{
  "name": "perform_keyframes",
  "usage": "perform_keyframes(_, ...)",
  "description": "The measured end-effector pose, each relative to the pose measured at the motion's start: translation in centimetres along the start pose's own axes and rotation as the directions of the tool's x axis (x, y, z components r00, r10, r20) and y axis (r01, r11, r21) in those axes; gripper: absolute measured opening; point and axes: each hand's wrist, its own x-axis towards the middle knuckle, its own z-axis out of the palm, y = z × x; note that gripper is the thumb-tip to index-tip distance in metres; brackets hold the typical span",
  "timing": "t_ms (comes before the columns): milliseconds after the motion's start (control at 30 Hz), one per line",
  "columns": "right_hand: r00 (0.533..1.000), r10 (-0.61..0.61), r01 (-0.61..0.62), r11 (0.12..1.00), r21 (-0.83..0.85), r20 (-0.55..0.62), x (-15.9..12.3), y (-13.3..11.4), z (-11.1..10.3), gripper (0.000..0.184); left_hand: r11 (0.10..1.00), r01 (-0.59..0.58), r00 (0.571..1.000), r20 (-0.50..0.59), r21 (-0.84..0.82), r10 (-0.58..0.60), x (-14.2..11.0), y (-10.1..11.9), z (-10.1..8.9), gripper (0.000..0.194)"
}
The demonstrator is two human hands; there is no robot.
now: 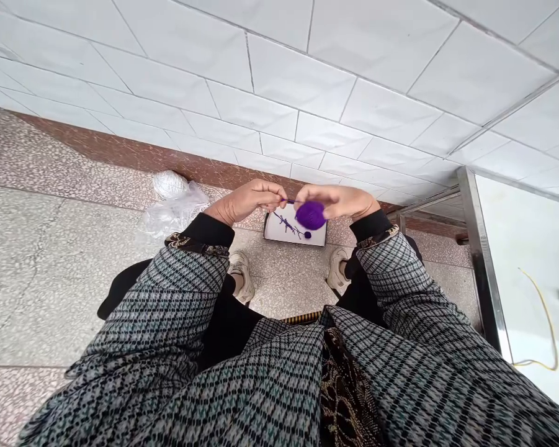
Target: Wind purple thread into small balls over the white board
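Observation:
My left hand [255, 202] pinches a strand of purple yarn between thumb and fingertips. A short length of that strand runs across to a purple ball of yarn [311, 215]. My right hand [337, 200] curves around the ball, its thumb at the ball's right side. Some of its fingers are hidden or blurred. Below both hands, on the floor, lies a shallow white tray [275, 232] with a dark edge. Inside it are a branching purple yarn piece [288, 225] and a small dark purple ball [308, 235].
To the left, a white ball of yarn [170, 184] sits beside a clear plastic bag [177, 211] on the speckled floor. A tiled wall [279, 93] rises ahead. At right stands a white table [521, 261] with a metal frame and a yellow cord [550, 323]. My shoes flank the tray.

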Motion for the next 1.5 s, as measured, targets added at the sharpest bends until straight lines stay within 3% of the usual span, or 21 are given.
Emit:
perform_keyframes(67, 0.974, -0.206, 0.221, 0.952, 0.212, -0.091, -0.6, 0.3, -0.3, 0.05, 1.0, -0.014, 1.0, -0.019, -0.017, 0.014, 0.0, 0.0, 0.2, 0.017)
perform_keyframes(167, 0.928, -0.276, 0.354, 0.862, 0.362, -0.251, -1.3, 0.7, -0.7, 0.061, 0.999, -0.022, 0.999, -0.047, -0.036, 0.02, 0.0, 0.3, 0.7, 0.016)
perform_keyframes(367, 0.866, -0.077, 0.236, 0.934, 0.268, -0.495, -2.1, -0.5, -0.7, 0.091, 0.999, 0.017, 0.995, -0.099, 0.048, -0.012, 0.2, 0.4, 0.8, 0.013)
perform_keyframes(467, 0.834, -0.079, 0.21, 0.961, 0.181, -0.546, -2.0, -1.2, -0.5, 0.093, 0.996, 0.016, 0.984, -0.18, 0.09, 0.0, 0.5, -0.1, 0.8, 0.012)
perform_keyframes(533, 0.764, -0.104, 0.187, 0.98, 0.064, -0.637, -1.4, -1.2, -0.5, 0.085, 0.989, 0.036, 0.984, -0.177, 0.14, -0.011, 0.6, -0.3, 1.2, 0.014)
perform_keyframes(600, 0.646, -0.131, 0.096, 0.991, -0.09, -0.752, -0.3, -0.7, -0.8, 0.068, 0.978, 0.051, 0.995, -0.091, 0.201, -0.033, 0.7, -0.2, 1.9, 0.016)
perform_keyframes(700, 0.479, -0.154, -0.207, 0.937, -0.281, -0.865, 1.4, 0.7, -0.9, 0.044, 0.966, 0.016, 0.992, 0.121, 0.256, -0.048, 0.6, 0.5, 2.7, 0.019)
perform_keyframes(733, 0.482, -0.12, -0.335, 0.89, -0.309, -0.868, 1.7, 1.1, -0.8, 0.041, 0.964, -0.001, 0.986, 0.16, 0.264, -0.043, 0.6, 0.7, 2.8, 0.019)
perform_keyframes(767, 0.532, -0.054, -0.441, 0.834, -0.331, -0.845, 1.9, 1.3, -0.6, 0.039, 0.964, -0.015, 0.986, 0.163, 0.266, -0.03, 0.5, 0.9, 2.8, 0.019)
perform_keyframes(833, 0.726, 0.165, -0.515, 0.773, -0.37, -0.668, 1.7, 1.3, 0.0, 0.038, 0.969, -0.027, 0.996, 0.086, 0.246, 0.006, 0.6, 1.0, 2.2, 0.017)
perform_keyframes(900, 0.894, 0.288, -0.399, 0.862, -0.314, -0.343, 1.0, 0.8, 0.5, 0.042, 0.979, -0.03, 0.999, -0.023, 0.201, 0.036, 0.8, 0.8, 1.4, 0.013)
perform_keyframes(967, 0.971, 0.159, -0.178, 0.979, -0.101, -0.178, 0.1, 0.3, 0.5, 0.056, 0.987, -0.042, 0.995, -0.081, 0.152, 0.055, 1.1, 0.4, 0.7, 0.012)
perform_keyframes(1033, 0.953, -0.037, 0.063, 0.995, 0.08, -0.299, -0.4, 0.0, 0.1, 0.07, 0.991, -0.054, 0.995, -0.075, 0.123, 0.064, 1.2, 0.3, 0.5, 0.014)
perform_keyframes(1100, 0.866, -0.123, 0.204, 0.972, 0.118, -0.485, -0.3, 0.1, -0.5, 0.075, 0.992, -0.052, 0.998, -0.015, 0.119, 0.054, 1.2, 0.5, 0.8, 0.018)
perform_keyframes(1133, 0.824, -0.116, 0.204, 0.974, 0.099, -0.555, -0.1, 0.2, -0.7, 0.073, 0.991, -0.047, 0.999, 0.031, 0.127, 0.044, 1.2, 0.8, 1.1, 0.019)
perform_keyframes(1200, 0.742, -0.048, 0.073, 0.997, 0.01, -0.668, 0.5, 0.6, -0.9, 0.063, 0.988, -0.04, 0.991, 0.136, 0.147, 0.02, 0.9, 1.3, 1.6, 0.021)
perform_keyframes(1267, 0.696, 0.05, -0.19, 0.975, -0.116, -0.716, 0.9, 0.7, -0.6, 0.051, 0.988, -0.039, 0.981, 0.196, 0.147, 0.009, 0.7, 1.6, 1.9, 0.022)
perform_keyframes(1300, 0.722, 0.114, -0.319, 0.93, -0.182, -0.683, 1.0, 0.6, -0.3, 0.047, 0.99, -0.036, 0.981, 0.194, 0.135, 0.009, 0.6, 1.7, 1.9, 0.022)
perform_keyframes(1367, 0.841, 0.274, -0.439, 0.849, -0.293, -0.466, 0.8, -0.1, 0.5, 0.041, 0.996, -0.019, 0.991, 0.137, 0.089, 0.006, 0.6, 1.4, 1.8, 0.021)
perform_keyframes(1433, 0.927, 0.34, -0.372, 0.884, -0.284, -0.156, 0.4, -1.0, 1.1, 0.042, 1.0, 0.014, 0.997, 0.08, 0.017, -0.016, 0.7, 1.0, 1.6, 0.016)
perform_keyframes(1500, 0.977, 0.21, -0.211, 0.971, -0.111, -0.018, -0.1, -1.8, 1.4, 0.048, 0.995, 0.027, 0.999, 0.047, -0.091, -0.023, 0.8, 0.5, 1.5, 0.011)
